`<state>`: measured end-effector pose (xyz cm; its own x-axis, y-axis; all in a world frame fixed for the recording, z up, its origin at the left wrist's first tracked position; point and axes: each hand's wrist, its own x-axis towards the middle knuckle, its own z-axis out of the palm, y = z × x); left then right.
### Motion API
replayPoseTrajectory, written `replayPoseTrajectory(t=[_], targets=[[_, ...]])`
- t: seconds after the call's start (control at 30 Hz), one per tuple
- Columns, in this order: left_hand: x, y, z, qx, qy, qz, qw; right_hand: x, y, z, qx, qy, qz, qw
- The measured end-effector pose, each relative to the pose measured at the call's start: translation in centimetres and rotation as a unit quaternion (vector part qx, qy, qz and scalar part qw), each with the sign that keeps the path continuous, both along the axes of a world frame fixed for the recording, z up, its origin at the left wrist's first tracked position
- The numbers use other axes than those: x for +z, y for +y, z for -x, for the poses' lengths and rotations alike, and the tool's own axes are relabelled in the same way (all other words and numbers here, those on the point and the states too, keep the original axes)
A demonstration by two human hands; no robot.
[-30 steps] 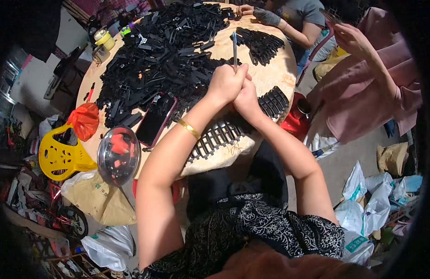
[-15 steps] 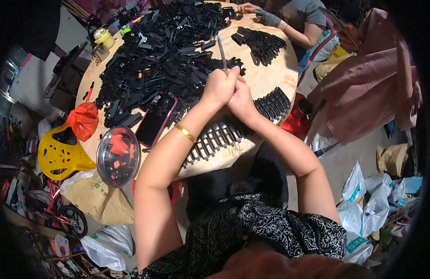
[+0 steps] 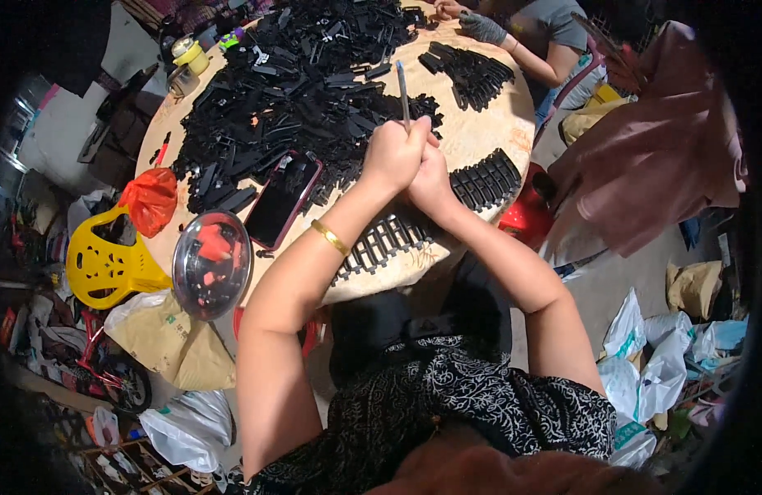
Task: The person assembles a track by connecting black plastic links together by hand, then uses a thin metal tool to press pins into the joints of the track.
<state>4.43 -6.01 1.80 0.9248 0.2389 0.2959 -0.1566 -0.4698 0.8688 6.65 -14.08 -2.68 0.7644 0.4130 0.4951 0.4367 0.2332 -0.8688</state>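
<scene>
My left hand (image 3: 395,155) is closed around a slender grey stick-like tool (image 3: 403,95) with a blue tip, which points up and away from me. Pressed against it, my right hand (image 3: 429,175) is also closed; its fingers are mostly hidden, so what it grips does not show. Below my hands, a row of black plastic clips (image 3: 385,245) lies side by side along the table's near edge, partly covered by my left forearm. To the right, another row of black clips (image 3: 486,181) continues. A big heap of loose black plastic parts (image 3: 274,107) spreads beyond my hands.
A phone (image 3: 284,200) and a clear bowl with red pieces (image 3: 212,264) are left on the round table (image 3: 472,136). A red bag (image 3: 150,202) hangs beside a yellow chair (image 3: 109,264). Across, a co-worker's gloved hand (image 3: 482,29) is near a fanned pile of black parts (image 3: 468,74).
The view has shifted slightly. My hands stay together around the tool, which now leans a little less. The co-worker's hands have moved slightly.
</scene>
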Motion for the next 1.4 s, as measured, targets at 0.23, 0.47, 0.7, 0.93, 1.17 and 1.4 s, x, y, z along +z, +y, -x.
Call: replayPoseTrajectory(t=[0.23, 0.47, 0.7, 0.93, 1.17, 1.4], targets=[[0.1, 1.3, 1.0, 0.017, -0.015, 0.008, 1.000, 1.0, 1.0, 1.5, -0.029, -0.010, 0.020, 0.999], [-0.2, 0.7, 1.5, 0.000, -0.012, 0.010, 1.000, 0.8, 0.3, 2.2, 0.007, 0.042, 0.027, 0.999], [0.0, 2.2, 1.9, 0.011, 0.000, -0.011, 1.000, 1.1, 1.9, 1.9, -0.029, -0.074, 0.025, 0.997], [0.1, 2.9, 2.5, 0.012, 0.001, 0.020, 1.000, 0.7, 2.7, 2.3, -0.023, -0.045, 0.025, 0.998], [-0.2, 2.8, 2.6, 0.040, -0.003, 0.024, 0.999, 0.6, 2.6, 2.4, 0.002, -0.038, 0.034, 0.999], [0.1, 4.0, 3.7, 0.028, 0.008, 0.011, 1.000, 1.2, 3.8, 4.2, 0.022, 0.010, -0.015, 1.000]])
